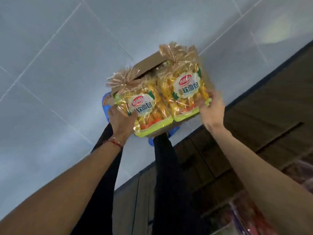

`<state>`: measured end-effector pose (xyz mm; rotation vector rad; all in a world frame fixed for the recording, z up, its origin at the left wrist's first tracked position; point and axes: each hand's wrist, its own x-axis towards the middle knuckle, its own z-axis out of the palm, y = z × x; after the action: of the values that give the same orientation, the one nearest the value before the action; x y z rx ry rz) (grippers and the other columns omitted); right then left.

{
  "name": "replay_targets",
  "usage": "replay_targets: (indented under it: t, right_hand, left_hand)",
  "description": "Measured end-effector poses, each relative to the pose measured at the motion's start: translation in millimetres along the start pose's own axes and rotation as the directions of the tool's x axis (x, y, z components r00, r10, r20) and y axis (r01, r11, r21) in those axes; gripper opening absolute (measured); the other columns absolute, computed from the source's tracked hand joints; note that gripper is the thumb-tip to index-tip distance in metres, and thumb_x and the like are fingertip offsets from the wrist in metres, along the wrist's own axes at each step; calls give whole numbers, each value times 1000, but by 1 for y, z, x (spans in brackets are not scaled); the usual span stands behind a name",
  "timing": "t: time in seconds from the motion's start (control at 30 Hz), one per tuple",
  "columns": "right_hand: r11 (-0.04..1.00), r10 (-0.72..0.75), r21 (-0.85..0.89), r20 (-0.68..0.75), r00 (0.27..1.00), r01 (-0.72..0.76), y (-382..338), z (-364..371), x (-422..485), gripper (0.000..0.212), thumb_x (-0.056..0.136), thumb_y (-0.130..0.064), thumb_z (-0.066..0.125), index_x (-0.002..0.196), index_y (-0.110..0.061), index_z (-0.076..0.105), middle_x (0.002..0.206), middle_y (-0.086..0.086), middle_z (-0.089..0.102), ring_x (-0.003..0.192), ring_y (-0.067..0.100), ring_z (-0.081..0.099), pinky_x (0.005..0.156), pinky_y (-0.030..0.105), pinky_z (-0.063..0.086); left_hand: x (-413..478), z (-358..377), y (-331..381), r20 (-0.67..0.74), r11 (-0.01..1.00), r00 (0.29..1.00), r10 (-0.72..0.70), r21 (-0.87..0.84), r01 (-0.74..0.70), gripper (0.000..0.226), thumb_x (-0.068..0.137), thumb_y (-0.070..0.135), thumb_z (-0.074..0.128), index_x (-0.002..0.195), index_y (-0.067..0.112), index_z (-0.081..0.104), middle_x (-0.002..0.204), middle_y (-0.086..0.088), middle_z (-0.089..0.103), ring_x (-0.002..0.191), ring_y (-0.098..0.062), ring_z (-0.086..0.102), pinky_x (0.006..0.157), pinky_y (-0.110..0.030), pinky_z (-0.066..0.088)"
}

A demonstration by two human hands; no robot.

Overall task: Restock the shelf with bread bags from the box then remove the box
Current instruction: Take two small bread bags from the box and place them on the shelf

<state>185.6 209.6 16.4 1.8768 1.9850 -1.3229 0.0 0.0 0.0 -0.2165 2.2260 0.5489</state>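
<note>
I am looking down at the floor. Two clear bread bags full of yellow rolls, each tied shut at its top, are lifted side by side above an open cardboard box [149,63]. My left hand [121,119] grips the lower left edge of the left bread bag [145,107]. My right hand [211,111], slightly blurred, holds the right edge of the right bread bag [184,89]. The bags cover most of the box, so what it contains is hidden.
Grey floor tiles [59,65] fill the left and top. The shelf's dark wooden base [254,133] runs diagonally along the right. Packaged goods [301,175] show at the lower right edge. My black trouser legs and blue shoes [105,106] stand by the box.
</note>
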Motion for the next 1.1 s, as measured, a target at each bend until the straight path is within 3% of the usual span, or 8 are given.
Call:
replay_targets:
  t: [0.13,0.27,0.4,0.6,0.7,0.83,0.97,1.1]
  right_hand:
    - [998,56,-11,12,998,-56,24,13,48,79,85,-57,71,146,-17,42,138,1,49,131,20,50,111,49,46]
    - [986,114,99,162,980,-131,47,31,81,109,60,-82,78,149,-38,33,140,-10,54,131,18,56,107,56,50]
    - [997,80,-19,119,990,-78,46,38,89,124,50,-86,79,152,-33,32,141,-7,51,134,21,51,111,54,46]
    - [974,196,-160,220,956,-163,61,40,96,106,33,-95,77,118,-34,60,116,-4,66,110,22,65,96,45,57]
    - [982,185,-88,228,956,-169,61,37,88,104,35,-84,87,120,-32,57,119,-5,64,111,15,63,96,39,56]
    - [969,230,41,215,949,-244,41,33,58,109,40,-68,93,129,-24,49,117,-7,70,103,15,70,89,39,59]
    - [956,245,127,161,956,-266,27,33,27,109,44,-59,92,136,-20,50,117,-5,72,100,13,73,82,37,63]
    - [924,288,226,113,951,-307,-5,41,-19,83,61,-39,96,131,-23,55,116,-5,74,103,16,73,89,42,61]
  left_hand:
    - [29,30,-6,-48,959,969,-242,-164,232,111,67,36,87,150,11,17,147,-8,28,138,-24,33,114,-40,33]
    - [48,43,-13,105,878,945,-309,-351,326,97,52,52,90,131,17,45,116,4,64,103,-16,66,92,-40,54]
    - [46,39,-16,9,922,955,-298,-257,290,82,48,56,89,112,16,58,102,3,69,89,-17,70,82,-40,59]
    - [40,24,5,-20,938,980,-196,-296,182,57,62,37,90,109,19,65,95,5,70,84,-15,71,74,-27,57]
    - [48,11,6,105,942,987,-121,-300,147,52,63,26,91,110,20,71,97,3,76,82,-13,74,73,-32,61]
    - [56,-4,-2,280,959,960,0,-271,79,70,60,11,92,123,18,62,107,0,75,93,-19,74,80,-43,60]
    - [58,-29,3,362,965,928,83,-263,17,70,60,15,93,122,19,61,108,0,74,96,-21,74,82,-47,59]
    - [56,-77,19,374,971,922,100,-239,-8,78,51,21,96,119,20,58,107,-1,74,94,-21,74,78,-47,61]
